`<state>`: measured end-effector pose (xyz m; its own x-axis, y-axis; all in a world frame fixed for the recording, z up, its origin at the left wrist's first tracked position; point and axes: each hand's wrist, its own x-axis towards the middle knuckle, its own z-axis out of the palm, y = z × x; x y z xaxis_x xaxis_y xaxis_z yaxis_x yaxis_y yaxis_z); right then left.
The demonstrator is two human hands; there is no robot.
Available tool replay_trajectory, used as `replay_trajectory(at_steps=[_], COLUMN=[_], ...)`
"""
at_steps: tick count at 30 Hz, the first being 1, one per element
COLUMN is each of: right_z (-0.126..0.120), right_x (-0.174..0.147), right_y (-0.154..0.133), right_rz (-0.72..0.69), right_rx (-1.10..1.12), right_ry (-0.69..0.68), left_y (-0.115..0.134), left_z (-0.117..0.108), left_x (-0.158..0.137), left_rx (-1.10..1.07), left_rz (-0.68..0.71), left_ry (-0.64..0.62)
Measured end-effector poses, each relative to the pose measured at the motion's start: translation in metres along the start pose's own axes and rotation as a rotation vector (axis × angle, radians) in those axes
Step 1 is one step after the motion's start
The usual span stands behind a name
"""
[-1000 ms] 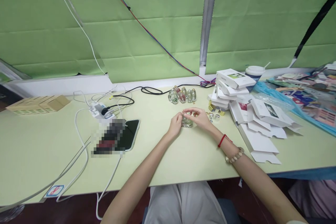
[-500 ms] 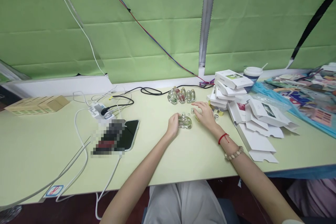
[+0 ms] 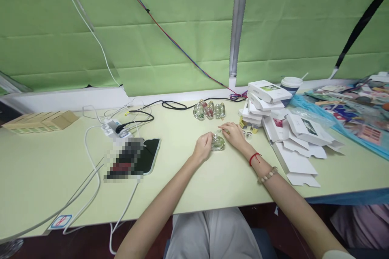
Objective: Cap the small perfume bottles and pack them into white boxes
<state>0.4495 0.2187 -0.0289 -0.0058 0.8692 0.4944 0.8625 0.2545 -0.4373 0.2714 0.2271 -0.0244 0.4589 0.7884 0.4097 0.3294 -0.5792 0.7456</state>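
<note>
Our left hand (image 3: 203,147) grips a seemingly unfinished bottle (image 3: 218,143), our right hand (image 3: 234,134) beside it has an unclear hold, and the bottle group (image 3: 209,110) beyond both looks done.

Bottle (image 3: 218,143): clear glass, low and wide, rounded at the visible end; a green tint shows through the wall. Narrow, shiny, silvery neck (image 3: 215,134) on top. Pose: appears upright, neck up, base on the pale yellow table (image 3: 179,141). Left end covered by the left hand (image 3: 203,147), whose fingers hold the bottle there and reach up beside the neck; right end in plain view.

Small piece (image 3: 219,131): pale and slight, at the fingertips of the right hand (image 3: 234,135), just right of the neck. Shape partly hidden — too small to make out fully. Whether piece and neck touch — cannot be told from this angle.
</note>
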Motion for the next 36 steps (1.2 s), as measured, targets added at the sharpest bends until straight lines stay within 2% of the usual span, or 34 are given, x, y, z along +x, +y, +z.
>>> replay_trajectory(at_steps=[2,5,8,10,14,17,21,25,30,34,36], right_z=[-0.003,-0.010,-0.020,-0.026,-0.033,-0.032,-0.025,-0.019,-0.015,-0.011,-0.007], right_x=[0.001,0.006,0.009,0.008,0.004,0.001,0.000,0.002,0.004,-0.001,-0.003], right_y=[-0.006,-0.019,-0.030,-0.035,-0.039,-0.041,-0.041,-0.041,-0.044,-0.047,-0.048], right_rz=[0.027,0.096,0.121,0.080,-0.066,-0.104,-0.071,-0.010,-0.016,-0.012,-0.048], right_rx=[0.148,0.519,0.824,0.901,0.838,0.791,0.814,0.854,0.842,0.744,0.687], right_ry=[0.103,0.261,0.247,0.178,0.031,-0.042,-0.014,-0.013,-0.048,0.029,0.019], left_y=[0.004,0.009,0.012,0.012,0.012,0.012,0.011,0.009,0.008,0.005,0.003], left_z=[-0.002,-0.004,-0.002,-0.001,0.001,0.003,0.003,0.003,0.004,0.002,-0.002], left_x=[-0.002,-0.003,-0.004,-0.003,-0.003,-0.002,0.000,0.000,-0.002,0.000,0.004], left_rx=[0.057,0.148,0.207,0.213,0.202,0.177,0.180,0.169,0.275,0.349,0.392], left_rz=[0.058,0.117,0.111,0.114,0.111,0.104,0.000,-0.018,-0.072,-0.109,-0.131], left_ry=[-0.033,-0.072,-0.071,-0.065,-0.042,-0.002,0.034,0.008,0.026,0.036,0.044])
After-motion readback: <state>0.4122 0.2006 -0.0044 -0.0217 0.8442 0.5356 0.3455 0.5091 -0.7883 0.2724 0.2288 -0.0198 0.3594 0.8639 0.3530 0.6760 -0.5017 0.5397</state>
